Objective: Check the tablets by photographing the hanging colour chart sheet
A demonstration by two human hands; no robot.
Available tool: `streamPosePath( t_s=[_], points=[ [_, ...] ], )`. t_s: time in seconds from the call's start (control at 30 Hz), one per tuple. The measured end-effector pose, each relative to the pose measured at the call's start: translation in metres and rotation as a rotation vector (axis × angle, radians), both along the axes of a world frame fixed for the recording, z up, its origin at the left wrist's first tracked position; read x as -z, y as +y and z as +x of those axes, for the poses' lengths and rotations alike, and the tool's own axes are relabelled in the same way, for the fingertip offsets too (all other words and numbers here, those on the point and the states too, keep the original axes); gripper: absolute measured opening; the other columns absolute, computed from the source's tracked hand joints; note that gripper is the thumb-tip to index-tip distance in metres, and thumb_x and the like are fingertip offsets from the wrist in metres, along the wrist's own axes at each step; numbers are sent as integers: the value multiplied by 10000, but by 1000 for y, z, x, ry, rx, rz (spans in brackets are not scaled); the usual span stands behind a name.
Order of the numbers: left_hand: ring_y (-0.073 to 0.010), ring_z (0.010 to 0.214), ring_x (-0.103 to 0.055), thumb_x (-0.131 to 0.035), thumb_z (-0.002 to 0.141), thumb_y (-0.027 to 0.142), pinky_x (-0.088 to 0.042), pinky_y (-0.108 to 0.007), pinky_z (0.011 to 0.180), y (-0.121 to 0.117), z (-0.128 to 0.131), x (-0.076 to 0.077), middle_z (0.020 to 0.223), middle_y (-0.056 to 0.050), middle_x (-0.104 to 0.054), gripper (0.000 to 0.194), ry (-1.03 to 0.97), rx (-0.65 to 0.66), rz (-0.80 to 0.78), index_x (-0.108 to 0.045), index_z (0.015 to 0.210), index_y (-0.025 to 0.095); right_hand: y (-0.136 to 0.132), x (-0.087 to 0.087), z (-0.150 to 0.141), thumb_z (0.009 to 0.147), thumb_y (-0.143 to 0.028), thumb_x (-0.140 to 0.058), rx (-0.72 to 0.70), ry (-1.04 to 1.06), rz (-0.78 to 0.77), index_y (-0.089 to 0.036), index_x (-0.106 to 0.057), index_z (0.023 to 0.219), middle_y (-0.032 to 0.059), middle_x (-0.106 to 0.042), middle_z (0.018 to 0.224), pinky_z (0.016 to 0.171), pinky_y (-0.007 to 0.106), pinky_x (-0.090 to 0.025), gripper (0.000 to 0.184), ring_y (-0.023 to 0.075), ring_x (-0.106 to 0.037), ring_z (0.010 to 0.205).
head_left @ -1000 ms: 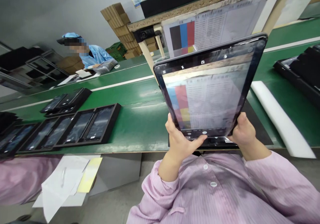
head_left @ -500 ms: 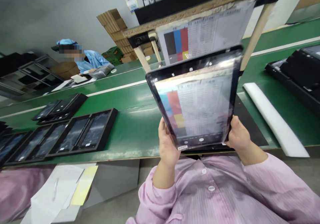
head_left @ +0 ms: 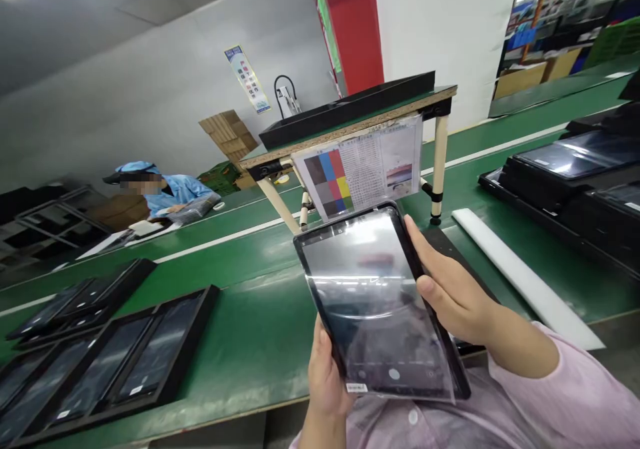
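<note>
Head view: colour chart (head_left: 361, 167) behind tablet (head_left: 376, 309).

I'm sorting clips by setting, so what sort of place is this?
Likely an electronics factory or workshop: the tablet in hand, black trays of similar devices on a long green bench, and a person in blue workwear farther off suggest it.

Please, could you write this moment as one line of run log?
Left hand: grips tablet, lower left edge | Right hand: grips right edge | Tablet: tilted | Beyond: colour chart
</note>
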State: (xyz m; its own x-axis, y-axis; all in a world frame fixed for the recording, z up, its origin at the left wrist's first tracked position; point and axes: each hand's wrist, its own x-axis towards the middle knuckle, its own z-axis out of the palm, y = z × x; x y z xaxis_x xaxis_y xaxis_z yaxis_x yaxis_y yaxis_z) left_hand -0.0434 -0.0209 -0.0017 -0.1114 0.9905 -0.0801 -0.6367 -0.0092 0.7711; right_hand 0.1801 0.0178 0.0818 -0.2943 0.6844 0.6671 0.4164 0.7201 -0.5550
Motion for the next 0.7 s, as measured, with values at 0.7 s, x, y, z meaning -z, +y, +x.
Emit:
streamPosePath(
  t_s=[0.7],
  points=[
    [-338,1346,-499,-656,813,525,-314,-532,1162,34,-48,24,1333,-167,-642,493,749,-242,-323,-706,1152,171,-14,113,99,791,-776,-457,506,644,-941,-346,-637,1273,261,-603,1242,1008,595,-426,670,396,-606,1135]
  ],
)
